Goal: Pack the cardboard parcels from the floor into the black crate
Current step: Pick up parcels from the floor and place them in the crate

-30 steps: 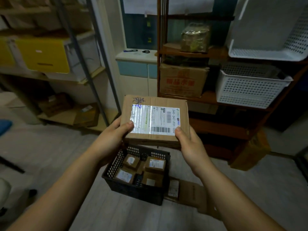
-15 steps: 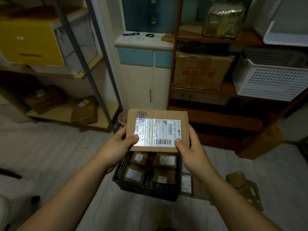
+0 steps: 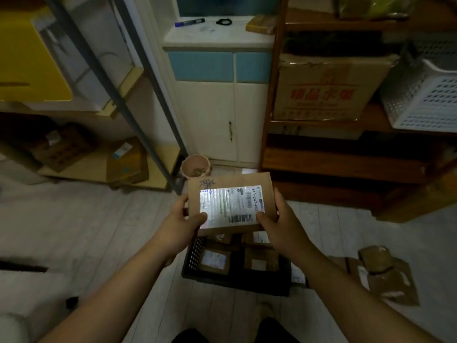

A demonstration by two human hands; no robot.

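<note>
The black crate [image 3: 235, 285] sits on the floor [image 3: 86, 231] with small parcels [image 3: 214, 259] inside. Just above it, a flat cardboard parcel [image 3: 231, 204] is held label-up, pinched at its near corners by the left grip [image 3: 183, 224] and right grip [image 3: 284, 224].

Parcel [image 3: 231, 203]: matt brown cardboard, glossy label. Crate [image 3: 195, 253]: black perforated plastic. Floor [image 3: 99, 231]: pale matt wood planks.

White basket [image 3: 427, 95] on wooden shelf [image 3: 346, 164]; pink pot [image 3: 195, 166] on floor.
</note>
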